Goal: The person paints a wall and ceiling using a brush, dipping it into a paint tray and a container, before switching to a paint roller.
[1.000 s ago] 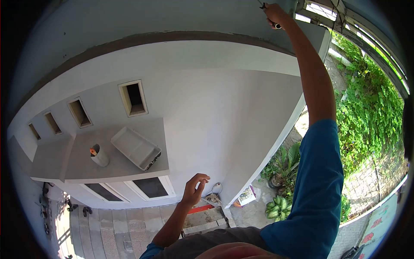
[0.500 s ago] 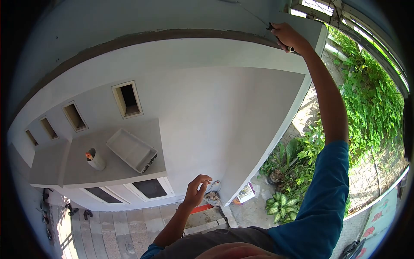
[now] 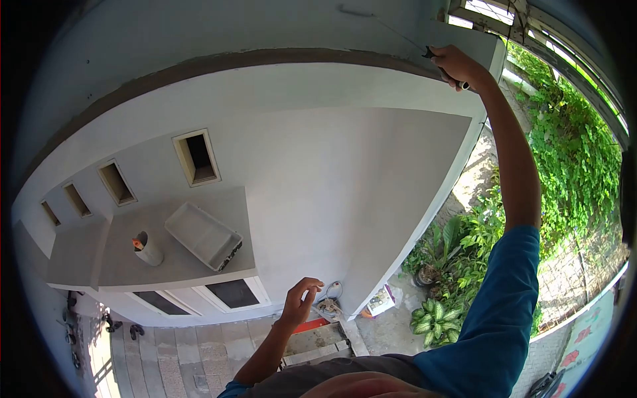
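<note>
High at the upper right, my right hand (image 3: 458,65) is closed around the dark handle of a paint roller (image 3: 357,11). The thin metal rod runs up and left from the handle to the roller head, which lies close to or against the blue-grey upper wall (image 3: 265,23); contact cannot be told. Low in the middle, my left hand (image 3: 300,302) hangs in front of the white wall (image 3: 318,199). Its fingers are loosely bent, the thumb stands apart, and nothing shows in it.
A paint tray (image 3: 204,235) and a white cup with an orange-tipped item (image 3: 148,249) stand on the grey ledge (image 3: 119,268) at left. Small square openings (image 3: 197,158) pierce the wall. Potted plants (image 3: 436,320) and a leafy garden (image 3: 564,152) lie to the right.
My right hand has shifted slightly right and down in view with the paint roller, and more of the roller head shows. My left hand has stayed nearly in place.
</note>
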Motion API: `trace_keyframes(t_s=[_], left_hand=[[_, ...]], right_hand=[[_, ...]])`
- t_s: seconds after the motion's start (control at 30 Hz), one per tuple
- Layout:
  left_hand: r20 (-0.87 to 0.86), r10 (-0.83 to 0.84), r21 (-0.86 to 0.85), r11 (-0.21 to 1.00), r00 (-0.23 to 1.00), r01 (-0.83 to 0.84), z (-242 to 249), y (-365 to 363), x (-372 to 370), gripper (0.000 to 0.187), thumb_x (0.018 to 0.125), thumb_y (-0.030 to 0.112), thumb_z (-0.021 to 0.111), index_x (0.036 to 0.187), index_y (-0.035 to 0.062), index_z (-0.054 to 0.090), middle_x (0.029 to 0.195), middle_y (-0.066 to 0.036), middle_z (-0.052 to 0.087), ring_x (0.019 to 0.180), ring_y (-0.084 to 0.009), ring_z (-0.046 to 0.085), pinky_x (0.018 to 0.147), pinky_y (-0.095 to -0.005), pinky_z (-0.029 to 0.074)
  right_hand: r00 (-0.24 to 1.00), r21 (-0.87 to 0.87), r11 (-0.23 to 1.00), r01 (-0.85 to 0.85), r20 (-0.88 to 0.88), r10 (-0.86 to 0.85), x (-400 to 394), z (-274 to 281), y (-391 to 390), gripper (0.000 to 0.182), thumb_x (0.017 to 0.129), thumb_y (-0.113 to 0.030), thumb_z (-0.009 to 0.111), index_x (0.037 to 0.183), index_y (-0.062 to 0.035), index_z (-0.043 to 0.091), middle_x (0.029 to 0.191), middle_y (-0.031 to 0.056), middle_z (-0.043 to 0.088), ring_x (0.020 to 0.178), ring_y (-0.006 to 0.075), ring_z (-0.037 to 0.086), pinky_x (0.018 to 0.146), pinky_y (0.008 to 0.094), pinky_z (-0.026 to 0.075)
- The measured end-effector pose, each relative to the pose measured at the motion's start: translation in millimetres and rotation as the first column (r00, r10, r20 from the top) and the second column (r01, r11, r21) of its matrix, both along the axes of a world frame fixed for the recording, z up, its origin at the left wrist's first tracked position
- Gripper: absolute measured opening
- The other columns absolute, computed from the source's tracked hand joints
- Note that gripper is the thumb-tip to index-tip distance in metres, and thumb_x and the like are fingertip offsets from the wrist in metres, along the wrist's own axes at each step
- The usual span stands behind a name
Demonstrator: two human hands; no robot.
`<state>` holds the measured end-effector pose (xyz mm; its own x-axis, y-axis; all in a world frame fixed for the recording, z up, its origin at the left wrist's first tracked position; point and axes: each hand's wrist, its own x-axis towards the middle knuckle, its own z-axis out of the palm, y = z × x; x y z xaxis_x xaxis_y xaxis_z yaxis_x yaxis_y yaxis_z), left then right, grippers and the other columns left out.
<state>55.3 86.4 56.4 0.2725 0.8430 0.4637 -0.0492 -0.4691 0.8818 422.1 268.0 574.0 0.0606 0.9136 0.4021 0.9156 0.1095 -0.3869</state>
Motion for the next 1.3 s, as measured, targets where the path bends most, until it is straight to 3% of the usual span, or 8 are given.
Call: trace_keyframes(t_s=[0.33, 0.4, 0.5, 0.77, 0.9, 1.2, 1.27, 1.3], left_hand=[[0.037, 0.004, 0.000, 1.000, 0.999, -0.004, -0.9, 9.3, 9.1, 0.029, 0.107, 0.023, 0.050, 0.110, -0.0014, 0.064, 0.104, -0.013, 0.068, 0.093, -0.0201, 0.065, 0.087, -0.0346, 0.051], [0.021, 0.025, 0.017, 1.000, 0.999, -0.025, 3.0, 10.8, 6.6, 0.018, 0.102, 0.009, 0.051, 0.110, -0.0010, 0.063, 0.106, -0.013, 0.068, 0.094, -0.0215, 0.067, 0.086, -0.0346, 0.053], [0.017, 0.057, 0.006, 0.998, 0.998, -0.057, 1.5, 13.1, 5.4, 0.017, 0.102, 0.008, 0.051, 0.110, -0.0008, 0.063, 0.106, -0.014, 0.068, 0.093, -0.0214, 0.067, 0.086, -0.0347, 0.053], [-0.001, 0.013, -0.005, 1.000, 1.000, -0.013, 1.3, 9.5, 9.5, 0.020, 0.103, 0.012, 0.050, 0.110, -0.0010, 0.064, 0.105, -0.013, 0.068, 0.092, -0.0209, 0.066, 0.086, -0.0344, 0.052], [-0.001, -0.007, 0.002, 1.000, 1.000, 0.007, 1.8, 7.4, 13.2, 0.024, 0.105, 0.017, 0.049, 0.110, -0.0015, 0.064, 0.105, -0.013, 0.068, 0.092, -0.0198, 0.065, 0.087, -0.0343, 0.051], [0.036, 0.021, 0.008, 1.000, 0.999, -0.021, 2.9, 6.5, 9.8, 0.018, 0.102, 0.009, 0.050, 0.111, -0.0009, 0.063, 0.106, -0.014, 0.067, 0.092, -0.0217, 0.067, 0.086, -0.0341, 0.053], [0.023, 0.030, 0.021, 0.999, 0.999, -0.031, 5.2, 6.6, 8.1, 0.018, 0.102, 0.009, 0.050, 0.111, -0.0009, 0.063, 0.106, -0.014, 0.067, 0.092, -0.0216, 0.067, 0.086, -0.0339, 0.053], [0.007, 0.033, 0.035, 0.999, 0.999, -0.033, 6.3, 6.7, 6.8, 0.019, 0.103, 0.010, 0.050, 0.111, -0.0008, 0.063, 0.106, -0.014, 0.067, 0.092, -0.0214, 0.067, 0.086, -0.0338, 0.053]], right_hand=[[0.993, 0.153, 0.988, -0.029, -0.106, 0.045, -7.9, 17.2, 41.1, 0.033, 0.107, -0.025, 0.045, 0.135, -0.0105, 0.055, 0.055, 0.0032, 0.049, 0.041, 0.0141, 0.048, 0.039, 0.0327, 0.041], [0.992, 0.235, 0.971, -0.038, -0.110, 0.065, -11.5, 44.2, 70.0, 0.032, 0.108, -0.028, 0.044, 0.130, -0.0113, 0.059, 0.054, 0.0017, 0.047, 0.040, 0.0127, 0.046, 0.038, 0.0316, 0.040], [0.987, 0.287, 0.957, -0.038, -0.136, 0.080, -8.8, 76.7, 90.3, 0.029, 0.107, -0.024, 0.045, 0.124, -0.0044, 0.056, 0.054, 0.0050, 0.050, 0.041, 0.0190, 0.050, 0.040, 0.0387, 0.043], [1.000, -0.030, 0.999, -0.017, 0.010, 0.017, 26.2, -6.5, 3.7, 0.051, 0.105, -0.022, 0.047, 0.154, -0.0139, 0.040, 0.055, 0.0017, 0.049, 0.042, 0.0122, 0.048, 0.039, 0.0324, 0.041], [1.000, -0.124, 0.992, 0.020, 0.006, -0.020, 20.9, -16.4, -26.1, 0.050, 0.105, -0.022, 0.048, 0.154, -0.0143, 0.041, 0.057, 0.0012, 0.050, 0.042, 0.0112, 0.048, 0.039, 0.0304, 0.041], [0.995, 0.075, 0.997, -0.035, -0.086, 0.042, 13.1, 7.6, 12.5, 0.041, 0.105, -0.025, 0.049, 0.144, -0.0113, 0.050, 0.055, 0.0016, 0.049, 0.042, 0.0129, 0.046, 0.040, 0.0324, 0.040], [0.986, 0.165, 0.986, -0.031, -0.156, 0.057, 13.9, 29.6, 39.9, 0.028, 0.106, -0.027, 0.048, 0.119, -0.0057, 0.061, 0.053, 0.0027, 0.048, 0.041, 0.0148, 0.047, 0.040, 0.0335, 0.040], [0.986, 0.162, 0.986, -0.035, -0.158, 0.061, 16.5, 42.6, 54.6, 0.028, 0.106, -0.027, 0.048, 0.119, -0.0057, 0.061, 0.053, 0.0027, 0.048, 0.041, 0.0148, 0.047, 0.040, 0.0335, 0.040]])
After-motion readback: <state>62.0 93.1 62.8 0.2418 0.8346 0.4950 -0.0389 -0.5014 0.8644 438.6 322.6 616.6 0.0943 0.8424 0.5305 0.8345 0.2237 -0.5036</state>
